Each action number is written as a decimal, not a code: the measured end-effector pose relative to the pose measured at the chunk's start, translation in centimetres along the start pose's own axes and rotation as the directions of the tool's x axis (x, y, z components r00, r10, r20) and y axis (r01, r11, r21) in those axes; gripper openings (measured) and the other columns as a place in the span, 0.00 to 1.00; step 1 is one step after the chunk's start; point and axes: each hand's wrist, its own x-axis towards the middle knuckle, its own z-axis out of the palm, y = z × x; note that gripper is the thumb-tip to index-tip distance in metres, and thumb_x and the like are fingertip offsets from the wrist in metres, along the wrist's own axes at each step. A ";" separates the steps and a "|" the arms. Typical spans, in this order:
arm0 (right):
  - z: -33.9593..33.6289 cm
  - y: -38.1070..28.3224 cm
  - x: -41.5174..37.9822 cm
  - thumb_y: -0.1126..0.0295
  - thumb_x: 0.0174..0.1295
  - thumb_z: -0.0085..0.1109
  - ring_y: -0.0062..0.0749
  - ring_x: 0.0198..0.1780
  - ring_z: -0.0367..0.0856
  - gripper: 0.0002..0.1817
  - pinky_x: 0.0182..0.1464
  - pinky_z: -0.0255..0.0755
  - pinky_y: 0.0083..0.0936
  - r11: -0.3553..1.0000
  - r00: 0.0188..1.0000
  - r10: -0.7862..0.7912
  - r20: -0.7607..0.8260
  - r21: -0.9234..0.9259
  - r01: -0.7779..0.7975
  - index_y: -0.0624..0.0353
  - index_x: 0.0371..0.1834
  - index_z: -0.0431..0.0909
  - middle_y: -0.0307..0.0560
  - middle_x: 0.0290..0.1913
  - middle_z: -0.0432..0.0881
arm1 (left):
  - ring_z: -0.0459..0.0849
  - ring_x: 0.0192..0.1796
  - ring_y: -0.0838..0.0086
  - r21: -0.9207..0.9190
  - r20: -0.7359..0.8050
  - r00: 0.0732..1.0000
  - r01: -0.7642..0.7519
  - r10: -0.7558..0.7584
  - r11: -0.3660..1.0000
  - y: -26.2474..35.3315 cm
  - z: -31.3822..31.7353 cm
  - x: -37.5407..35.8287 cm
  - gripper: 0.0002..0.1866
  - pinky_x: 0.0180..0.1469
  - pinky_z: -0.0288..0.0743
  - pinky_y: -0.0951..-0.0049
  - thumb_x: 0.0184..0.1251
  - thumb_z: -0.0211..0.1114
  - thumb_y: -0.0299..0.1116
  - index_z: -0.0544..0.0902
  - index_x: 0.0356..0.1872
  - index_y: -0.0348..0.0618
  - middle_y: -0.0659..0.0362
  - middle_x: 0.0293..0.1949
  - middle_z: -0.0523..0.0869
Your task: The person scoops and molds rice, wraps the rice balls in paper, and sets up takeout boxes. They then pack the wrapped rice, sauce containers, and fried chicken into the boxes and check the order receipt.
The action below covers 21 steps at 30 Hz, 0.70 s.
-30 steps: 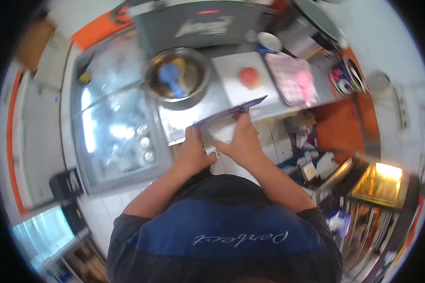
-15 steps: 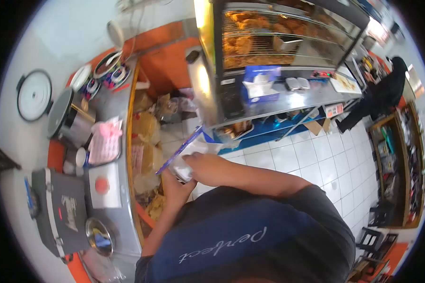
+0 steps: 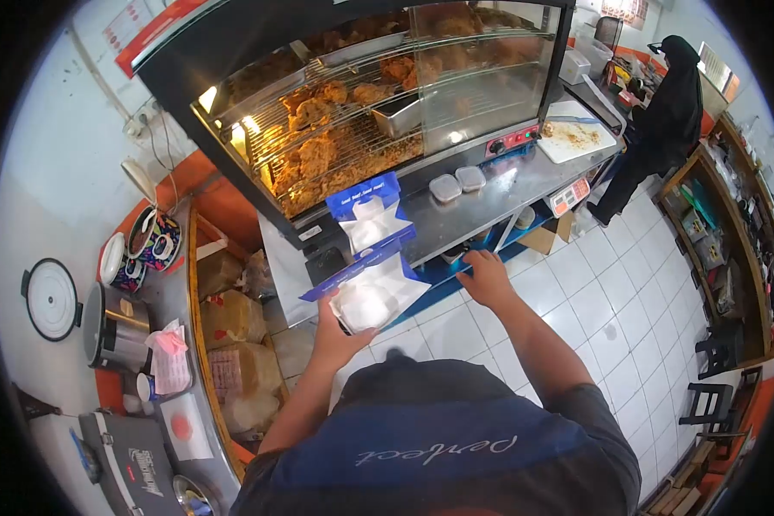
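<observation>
Nearest the wearer, the left hand (image 3: 337, 339) grips an open carton (image 3: 370, 295), blue outside and white within, its fingers closed on the near left side and the thumb along the near edge. The carton is held in front of the bench (image 3: 525, 182) with its mouth upward, presumably so that the white contents (image 3: 365, 308) stay put. One hand appears sufficient for so light a load.

The right hand (image 3: 490, 280) is released: fingers loosely bent, nothing seen in them. It is nearest the bench's front edge, to the right of the carton and apart from it.

Just beyond the held carton, a second open carton (image 3: 371, 225) rests at the foot of the warming cabinet (image 3: 361, 95), also with something white inside. Whether the two cartons touch cannot be told. Two small containers (image 3: 445, 188) (image 3: 470, 179) sit side by side to its right, presumably kept within easy reach.

The cabinet holds fried pieces (image 3: 314, 163) on wire racks, likely to let fat drain while the lit interior keeps them warm. A metal tray (image 3: 397, 116) is set among them.

Farther along, a crumb-strewn white board (image 3: 568, 146) lies flat. Beyond it, a person in dark clothing (image 3: 669, 112) stands near the bench's far end.
</observation>
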 end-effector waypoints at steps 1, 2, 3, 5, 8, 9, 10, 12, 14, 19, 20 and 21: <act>-1.1 -1.7 1.7 0.63 0.58 0.77 0.54 0.63 0.81 0.24 0.66 0.74 0.52 0.998 0.999 0.030 0.021 -0.061 -0.029 0.56 0.58 0.84 0.53 0.58 0.84 | 0.77 0.72 0.57 -0.017 0.010 1.000 0.018 -0.017 1.000 0.0 -0.2 1.0 0.58 0.74 0.72 0.57 0.48 0.90 0.33 0.58 0.77 0.37 0.43 0.68 0.74; -0.2 -1.5 4.0 0.63 0.58 0.77 0.54 0.63 0.81 0.24 0.66 0.74 0.52 0.998 0.999 0.034 0.023 -0.057 -0.032 0.56 0.58 0.84 0.53 0.58 0.84 | 0.77 0.72 0.57 -0.013 0.013 1.000 0.021 -0.021 1.000 0.1 -0.4 1.8 0.58 0.74 0.72 0.57 0.48 0.90 0.33 0.58 0.77 0.37 0.43 0.68 0.74; 1.1 -0.9 6.3 0.62 0.59 0.76 0.54 0.65 0.80 0.26 0.67 0.73 0.53 0.989 1.000 0.016 0.018 -0.148 -0.013 0.54 0.60 0.82 0.52 0.61 0.83 | 0.77 0.72 0.57 0.005 0.018 0.999 0.037 -0.037 0.999 0.3 -0.8 2.6 0.58 0.74 0.72 0.57 0.48 0.89 0.33 0.59 0.77 0.37 0.43 0.68 0.75; 1.7 0.1 11.0 0.61 0.59 0.75 0.54 0.68 0.78 0.28 0.69 0.71 0.55 0.970 1.000 -0.003 0.020 -0.243 0.008 0.53 0.63 0.81 0.52 0.63 0.81 | 0.76 0.72 0.57 0.017 0.023 0.998 0.057 -0.058 0.998 0.5 -0.6 4.7 0.58 0.74 0.72 0.58 0.47 0.89 0.32 0.59 0.77 0.37 0.43 0.68 0.75; 1.2 1.2 17.1 0.62 0.62 0.71 0.54 0.73 0.75 0.28 0.73 0.68 0.56 0.949 0.989 -0.004 0.146 -0.312 0.050 0.53 0.66 0.79 0.53 0.71 0.78 | 0.77 0.72 0.55 0.047 0.044 0.997 0.055 -0.057 0.997 1.0 -0.2 8.7 0.56 0.75 0.72 0.56 0.47 0.89 0.33 0.62 0.77 0.37 0.43 0.67 0.76; 1.7 2.1 18.6 0.62 0.64 0.68 0.54 0.76 0.73 0.27 0.75 0.67 0.56 0.918 0.990 -0.082 0.117 -0.379 0.120 0.52 0.67 0.78 0.53 0.75 0.76 | 0.78 0.72 0.52 0.109 0.072 0.997 0.014 -0.022 0.994 1.8 -0.1 10.0 0.55 0.75 0.72 0.55 0.47 0.89 0.34 0.64 0.77 0.37 0.42 0.67 0.76; 2.4 3.2 19.9 0.63 0.66 0.66 0.54 0.79 0.71 0.27 0.77 0.66 0.56 0.876 0.982 -0.161 0.098 -0.444 0.188 0.52 0.69 0.78 0.54 0.78 0.73 | 0.78 0.71 0.50 0.168 0.102 0.995 -0.024 0.007 0.986 2.5 0.0 11.3 0.55 0.75 0.72 0.54 0.46 0.89 0.35 0.66 0.76 0.37 0.41 0.67 0.77; 3.4 6.0 22.0 0.64 0.64 0.66 0.53 0.81 0.69 0.30 0.78 0.63 0.55 0.879 0.962 -0.225 0.153 -0.394 0.269 0.49 0.72 0.77 0.53 0.81 0.71 | 0.78 0.71 0.48 0.168 0.121 0.992 0.006 -0.026 0.986 3.0 0.8 13.6 0.55 0.74 0.72 0.54 0.46 0.89 0.37 0.67 0.76 0.36 0.41 0.67 0.77; 3.4 8.0 23.6 0.65 0.63 0.67 0.53 0.83 0.66 0.34 0.80 0.61 0.54 0.876 0.935 -0.292 0.203 -0.336 0.346 0.46 0.76 0.77 0.53 0.83 0.69 | 0.78 0.71 0.47 0.171 0.136 0.989 0.033 -0.057 0.985 3.4 1.8 16.2 0.54 0.74 0.73 0.54 0.46 0.89 0.38 0.67 0.76 0.36 0.40 0.67 0.77; 1.0 11.9 23.5 0.60 0.69 0.60 0.50 0.83 0.67 0.28 0.81 0.59 0.58 0.855 0.920 -0.299 0.252 -0.357 0.376 0.48 0.73 0.80 0.52 0.82 0.71 | 0.77 0.70 0.41 0.091 0.228 0.972 0.026 -0.046 0.996 4.2 6.4 21.4 0.56 0.74 0.73 0.52 0.47 0.88 0.40 0.66 0.77 0.37 0.36 0.65 0.77; 0.4 12.8 23.6 0.60 0.69 0.60 0.50 0.83 0.67 0.28 0.81 0.59 0.58 0.855 0.915 -0.303 0.265 -0.348 0.384 0.48 0.73 0.80 0.52 0.82 0.71 | 0.77 0.70 0.41 0.091 0.224 0.973 0.042 -0.062 0.995 4.7 7.4 22.3 0.56 0.74 0.73 0.52 0.47 0.88 0.40 0.66 0.77 0.37 0.36 0.65 0.77; -0.4 13.6 23.8 0.60 0.67 0.61 0.50 0.83 0.67 0.28 0.81 0.58 0.58 0.861 0.923 -0.301 0.240 -0.348 0.371 0.48 0.72 0.80 0.52 0.82 0.71 | 0.77 0.70 0.40 0.139 0.244 0.967 0.044 -0.077 0.989 5.6 8.4 23.2 0.56 0.74 0.73 0.51 0.47 0.87 0.41 0.65 0.78 0.38 0.35 0.66 0.77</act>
